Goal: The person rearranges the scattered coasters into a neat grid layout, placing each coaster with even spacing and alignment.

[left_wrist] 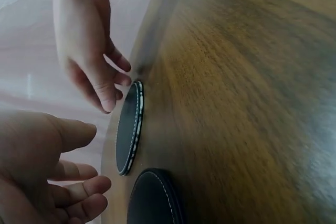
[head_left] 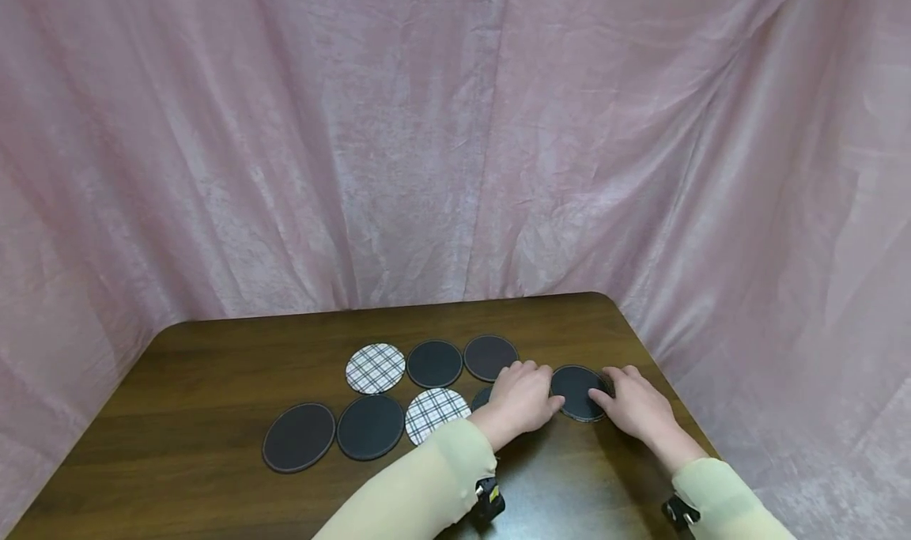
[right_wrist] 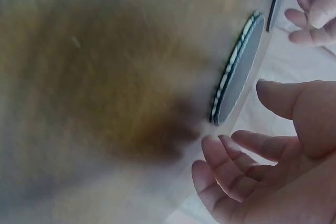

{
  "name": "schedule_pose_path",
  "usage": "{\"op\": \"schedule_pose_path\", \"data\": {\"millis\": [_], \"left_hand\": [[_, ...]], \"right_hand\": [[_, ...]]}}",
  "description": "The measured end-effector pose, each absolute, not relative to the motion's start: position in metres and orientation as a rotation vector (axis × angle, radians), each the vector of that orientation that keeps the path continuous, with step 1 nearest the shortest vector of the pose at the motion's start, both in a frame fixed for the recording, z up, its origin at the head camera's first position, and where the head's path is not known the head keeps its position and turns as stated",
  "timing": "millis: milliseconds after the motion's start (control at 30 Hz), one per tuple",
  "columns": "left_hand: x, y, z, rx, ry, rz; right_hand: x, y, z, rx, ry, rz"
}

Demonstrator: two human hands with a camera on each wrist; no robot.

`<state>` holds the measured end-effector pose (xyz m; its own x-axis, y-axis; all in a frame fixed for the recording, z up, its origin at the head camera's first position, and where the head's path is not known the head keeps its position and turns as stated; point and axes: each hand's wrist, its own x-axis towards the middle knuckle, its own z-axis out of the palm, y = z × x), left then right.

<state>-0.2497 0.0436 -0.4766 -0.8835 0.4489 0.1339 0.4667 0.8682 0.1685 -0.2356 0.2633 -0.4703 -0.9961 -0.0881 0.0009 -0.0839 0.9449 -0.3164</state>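
A black round coaster (head_left: 576, 390) (left_wrist: 128, 135) (right_wrist: 239, 74) with white edge stitching lies flat on the dark wooden table (head_left: 213, 366), near its right side. My left hand (head_left: 523, 398) (left_wrist: 47, 171) is at the coaster's left edge with relaxed fingers, its thumb reaching toward the rim. My right hand (head_left: 633, 404) (right_wrist: 273, 171) is at the right edge, fingers loosely spread, thumb and fingertips at the rim. Neither hand grips it. Another dark coaster (head_left: 482, 398) (left_wrist: 155, 200) lies partly hidden under my left hand.
Several more coasters lie in two rows to the left: a plaid one (head_left: 375, 368), a black one (head_left: 434, 364), a brown one (head_left: 489, 357), a second plaid one (head_left: 436, 415) and two black ones (head_left: 370, 427) (head_left: 299, 436). A pink curtain (head_left: 455, 129) surrounds the table.
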Motion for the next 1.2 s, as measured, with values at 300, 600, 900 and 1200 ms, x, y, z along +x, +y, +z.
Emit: {"op": "schedule_pose_path", "data": {"millis": [300, 600, 900, 1200], "left_hand": [[-0.251, 0.055, -0.479, -0.653, -3.001, -0.176], [-0.250, 0.059, -0.484, -0.646, -2.984, -0.102], [-0.254, 0.066, -0.497, -0.615, -2.966, -0.098], [-0.252, 0.063, -0.498, -0.627, -2.914, -0.132]], "right_hand": [[-0.246, 0.273, -0.469, -0.084, 3.000, -0.470], [-0.250, 0.271, -0.467, -0.057, 2.970, -0.542], [-0.256, 0.284, -0.481, 0.033, 2.950, -0.790], [-0.241, 0.277, -0.467, 0.087, 2.856, -1.194]]}}
